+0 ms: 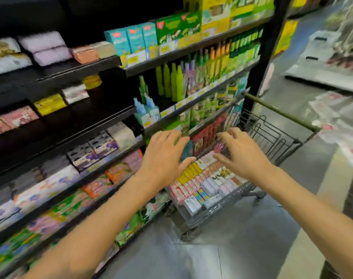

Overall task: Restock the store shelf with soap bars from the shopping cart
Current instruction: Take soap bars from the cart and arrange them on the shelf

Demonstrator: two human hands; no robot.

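Note:
A wire shopping cart [272,135] stands against the shelf unit, packed with rows of boxed soap bars [208,182] in pink, yellow, white and lilac. My left hand [163,158] hovers over the cart's left side with fingers spread and holds nothing. My right hand [242,152] is stretched out above the cart's middle, fingers relaxed, also empty. The black store shelves [87,125] on the left carry soap packs, with dark gaps on the middle tiers. The picture is blurred by motion.
Green and orange bottles [191,77] fill the shelves behind the cart. A black upright post [266,47] ends the shelf unit. To the right lies grey tiled floor [242,238], with a low display of packaged goods [332,63] across the aisle.

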